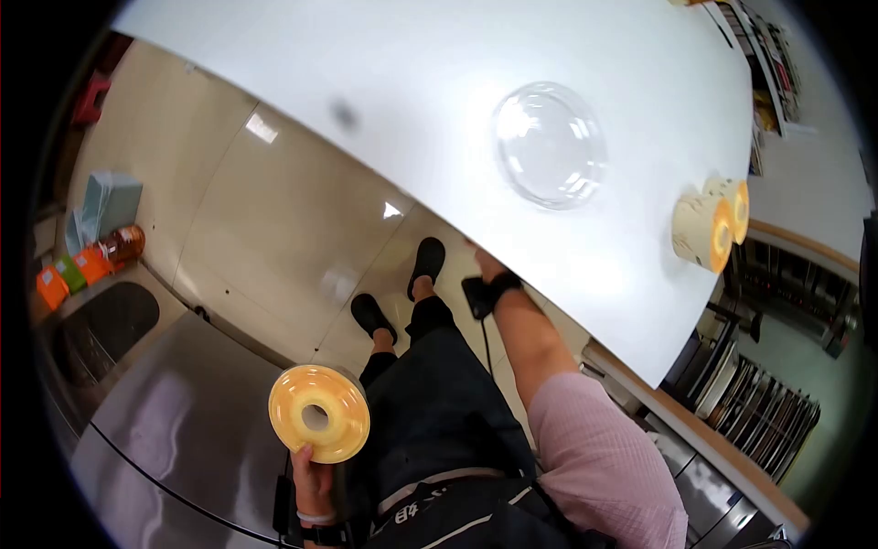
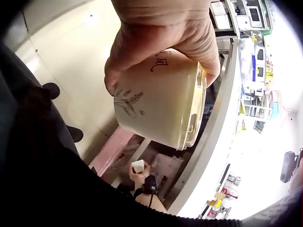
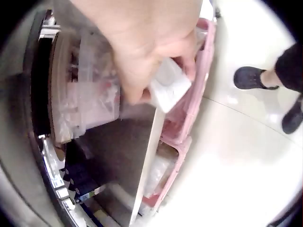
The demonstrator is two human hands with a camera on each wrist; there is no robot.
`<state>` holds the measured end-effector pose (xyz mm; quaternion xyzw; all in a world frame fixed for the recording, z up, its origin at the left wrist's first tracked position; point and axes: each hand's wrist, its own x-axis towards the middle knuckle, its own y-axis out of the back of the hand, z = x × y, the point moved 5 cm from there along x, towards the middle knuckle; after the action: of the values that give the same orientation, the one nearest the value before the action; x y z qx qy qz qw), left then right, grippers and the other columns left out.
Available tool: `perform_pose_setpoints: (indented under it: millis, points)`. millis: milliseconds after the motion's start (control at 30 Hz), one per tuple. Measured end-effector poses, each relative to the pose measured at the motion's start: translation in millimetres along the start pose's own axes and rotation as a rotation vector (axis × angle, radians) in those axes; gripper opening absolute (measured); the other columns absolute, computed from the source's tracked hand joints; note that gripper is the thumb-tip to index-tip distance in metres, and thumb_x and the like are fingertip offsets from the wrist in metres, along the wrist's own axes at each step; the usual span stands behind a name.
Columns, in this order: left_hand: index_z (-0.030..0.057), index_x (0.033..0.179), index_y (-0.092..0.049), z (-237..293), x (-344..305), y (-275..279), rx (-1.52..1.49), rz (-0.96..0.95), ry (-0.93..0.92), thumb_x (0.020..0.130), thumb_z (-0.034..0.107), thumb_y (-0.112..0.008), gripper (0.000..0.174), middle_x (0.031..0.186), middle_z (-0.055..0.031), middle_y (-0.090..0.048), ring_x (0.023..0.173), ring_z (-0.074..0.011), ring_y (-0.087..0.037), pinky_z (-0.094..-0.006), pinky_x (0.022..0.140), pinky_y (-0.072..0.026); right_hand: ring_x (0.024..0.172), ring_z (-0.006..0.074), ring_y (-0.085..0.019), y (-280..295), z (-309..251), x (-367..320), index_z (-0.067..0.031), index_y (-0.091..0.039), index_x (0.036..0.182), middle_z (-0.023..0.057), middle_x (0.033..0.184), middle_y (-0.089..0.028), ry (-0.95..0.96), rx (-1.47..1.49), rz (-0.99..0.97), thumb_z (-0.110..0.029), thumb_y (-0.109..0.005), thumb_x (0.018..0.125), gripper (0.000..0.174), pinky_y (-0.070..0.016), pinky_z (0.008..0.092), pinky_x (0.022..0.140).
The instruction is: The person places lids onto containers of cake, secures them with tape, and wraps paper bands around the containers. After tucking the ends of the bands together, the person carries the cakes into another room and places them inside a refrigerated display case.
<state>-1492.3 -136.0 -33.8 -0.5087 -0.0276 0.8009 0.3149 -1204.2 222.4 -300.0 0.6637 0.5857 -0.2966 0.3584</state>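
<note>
My left hand (image 1: 314, 478) grips a cream paper tub (image 2: 151, 106) printed with wheat ears. Its yellow-orange lid (image 1: 346, 414), with a pale round centre, faces up in the head view. In the left wrist view, thumb and fingers span the tub's side and lid rim. Down at the table's edge is my right hand (image 1: 489, 267), partly hidden by the tabletop. The right wrist view shows it holding a small white block-shaped thing (image 3: 170, 87) over the under-table shelf; I cannot tell its kind. A clear round plastic container (image 1: 549, 146) sits on the white table (image 1: 402, 91).
Two similar tubs (image 1: 702, 233) lie near the table's right edge. Below the tabletop are pink baskets (image 3: 187, 123), a clear plastic bin (image 3: 99, 94) and a shelf divider (image 3: 147, 165). A steel counter (image 1: 174, 412) with a sink (image 1: 105, 334) stands at the left.
</note>
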Motion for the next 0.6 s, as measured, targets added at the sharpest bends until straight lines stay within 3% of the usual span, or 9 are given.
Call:
perform_pose_setpoints:
  millis: [133,167,200,267,333,400,500,533,600]
  points:
    - [0.0016,0.130,-0.033,24.6,-0.6,-24.1,0.068,-0.128,-0.001,0.080,0.024,-0.056,0.059,0.128,-0.0132,-0.044,0.117,-0.0275,-0.045,-0.0424,0.100,-0.0346,0.089,0.0191,-0.057,-4.9,33.2,-129.5,0.0031,-0.051,0.112,0.0113,0.100,-0.058,-0.018,-0.287,-0.412,-0.014,-0.064,0.075,0.043,-0.0492,0.0307,0.073]
    - [0.0014,0.130,-0.033,33.1,-1.8,-37.2,0.064,-0.141,-0.008,0.080,0.023,-0.055,0.058,0.128,-0.0134,-0.043,0.117,-0.0276,-0.044,-0.0426,0.100,-0.0344,0.088,0.0180,-0.056,3.6,48.8,-157.1,0.0034,-0.051,0.111,0.0100,0.098,-0.058,0.154,-0.541,-0.508,-0.015,-0.066,0.072,0.046,-0.0463,0.0305,0.077]
    - [0.0013,0.130,-0.033,39.4,-3.2,-48.2,0.058,-0.154,-0.013,0.081,0.023,-0.054,0.058,0.129,-0.0135,-0.043,0.118,-0.0277,-0.044,-0.0429,0.100,-0.0342,0.079,0.0193,-0.057,12.0,38.3,-204.2,0.0041,-0.054,0.097,0.0118,0.085,-0.059,0.388,-0.553,-0.527,-0.022,-0.071,0.066,0.044,-0.0458,0.0311,0.073]
    - [0.0018,0.130,-0.033,48.9,8.3,-49.7,0.109,-0.207,-0.028,0.081,0.023,-0.054,0.058,0.129,-0.0133,-0.042,0.118,-0.0277,-0.043,-0.0434,0.100,-0.0342,0.082,0.0178,-0.055,32.9,-23.5,-304.2,0.0025,-0.052,0.101,0.0101,0.087,-0.057,0.349,-0.573,-0.688,-0.020,-0.072,0.063,0.049,-0.0439,0.0283,0.076]
    - [0.0023,0.131,-0.033,58.0,10.3,-68.3,0.160,-0.256,-0.042,0.081,0.023,-0.054,0.058,0.130,-0.0132,-0.042,0.119,-0.0276,-0.042,-0.0440,0.100,-0.0341,0.087,0.0168,-0.053,71.7,-57.5,-349.3,0.0012,-0.049,0.108,0.0085,0.093,-0.055,0.418,-0.450,-0.571,-0.019,-0.073,0.061,0.057,-0.0429,0.0277,0.079]
    - [0.0041,0.131,-0.032,66.0,9.4,-104.3,0.133,-0.323,-0.056,0.081,0.023,-0.054,0.058,0.131,-0.0127,-0.041,0.120,-0.0277,-0.042,-0.0450,0.100,-0.0341,0.099,0.0185,-0.052,126.6,-77.0,-349.0,0.0014,-0.045,0.119,0.0106,0.108,-0.054,0.596,-0.316,-0.283,-0.017,-0.073,0.059,0.068,-0.0431,0.0328,0.084]
    - [0.0032,0.132,-0.030,65.5,12.0,-142.0,0.086,-0.421,0.003,0.081,0.020,-0.055,0.060,0.131,-0.0124,-0.040,0.120,-0.0255,-0.042,-0.0418,0.101,-0.0334,0.098,0.0303,-0.055,188.4,-151.3,-337.0,-0.0003,-0.049,0.114,0.0205,0.102,-0.057,0.789,-0.705,0.217,-0.029,-0.069,0.060,0.064,-0.0445,0.0356,0.083]
    - [0.0038,0.132,-0.031,64.6,8.4,-159.4,0.087,-0.458,0.004,0.080,0.021,-0.056,0.060,0.130,-0.0116,-0.042,0.119,-0.0249,-0.042,-0.0417,0.101,-0.0338,0.095,0.0335,-0.054,205.9,-164.0,-325.1,-0.0033,-0.050,0.113,0.0192,0.101,-0.058,0.893,-0.797,0.319,-0.029,-0.067,0.060,0.062,-0.0447,0.0387,0.081]
    - [0.0038,0.132,-0.031,62.8,6.9,-187.3,0.119,-0.501,-0.001,0.080,0.021,-0.056,0.060,0.130,-0.0114,-0.042,0.119,-0.0246,-0.043,-0.0417,0.101,-0.0341,0.097,0.0317,-0.053,235.0,-176.5,-291.3,-0.0056,-0.046,0.118,0.0172,0.103,-0.056,0.803,-0.914,0.455,-0.030,-0.067,0.061,0.066,-0.0445,0.0391,0.081]
